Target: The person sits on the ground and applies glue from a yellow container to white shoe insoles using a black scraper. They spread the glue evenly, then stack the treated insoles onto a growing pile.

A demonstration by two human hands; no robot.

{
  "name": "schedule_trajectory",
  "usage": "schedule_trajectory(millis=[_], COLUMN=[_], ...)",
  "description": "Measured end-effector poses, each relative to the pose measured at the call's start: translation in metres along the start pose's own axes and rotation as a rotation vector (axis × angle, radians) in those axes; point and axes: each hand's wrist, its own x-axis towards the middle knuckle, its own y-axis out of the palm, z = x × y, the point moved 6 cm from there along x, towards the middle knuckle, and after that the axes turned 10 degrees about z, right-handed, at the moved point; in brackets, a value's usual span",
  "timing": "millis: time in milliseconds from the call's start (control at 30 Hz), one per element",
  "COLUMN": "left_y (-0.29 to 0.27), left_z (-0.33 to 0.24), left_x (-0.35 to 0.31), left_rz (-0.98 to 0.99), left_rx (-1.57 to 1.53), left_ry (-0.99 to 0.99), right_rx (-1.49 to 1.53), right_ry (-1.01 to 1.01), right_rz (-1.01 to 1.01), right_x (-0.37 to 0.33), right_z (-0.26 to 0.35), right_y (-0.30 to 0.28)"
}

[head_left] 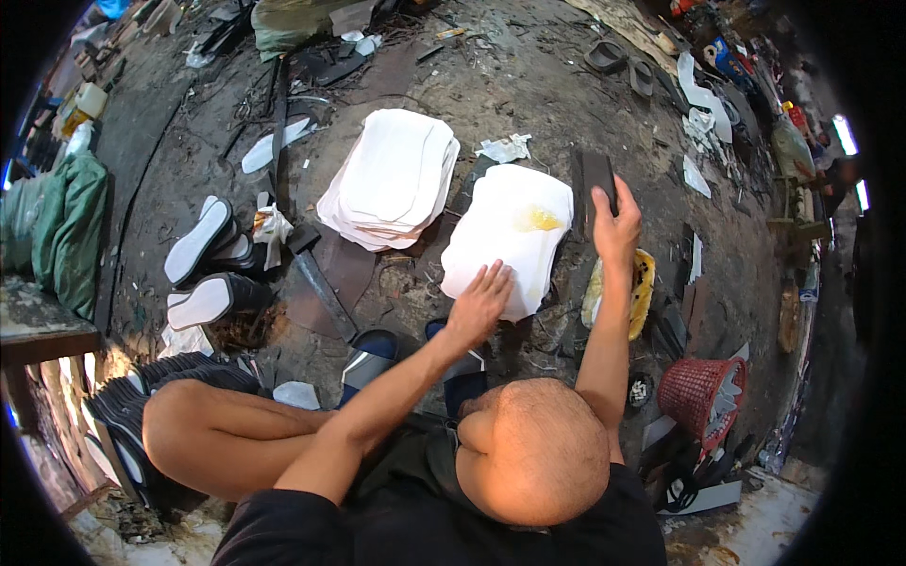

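My left hand (483,294) lies flat, fingers stretched, on the near edge of a stack of white sheets (495,212) with rounded corners. A wet-looking yellow patch (538,221) spreads over the top sheet's right side. To the right of that stack, my right hand (617,224) is closed around a dark flat rectangular strip (595,174), with the thumb along it. Beneath my right forearm sits a yellow-smeared container (643,292), partly hidden by the arm. A second stack of white sheets (396,174) lies to the left, untouched.
White-soled footwear (203,302) lies at the left, near a row of dark soles (156,377). A red basket (698,396) of scraps stands at the right. Loose sandals (618,66) and scraps lie farther off. A green sack (71,231) rests by a wooden bench (47,330).
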Motion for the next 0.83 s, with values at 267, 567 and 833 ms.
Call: schedule_trajectory(millis=[267, 567, 833], left_y=[0.008, 0.006, 0.044], left_z=[0.016, 0.013, 0.027], left_x=[-0.002, 0.000, 0.012], left_rz=[0.077, 0.067, 0.708], left_rx=[0.060, -0.012, -0.110], left_ry=[0.197, 0.213, -0.069], right_rx=[-0.658, -0.749, -0.389], right_ry=[0.327, -0.261, -0.546], right_rz=[0.144, 0.627, 1.055], right_x=[-0.048, 0.045, -0.065], right_z=[-0.067, -0.025, 0.026], right_y=[0.064, 0.161, 0.203])
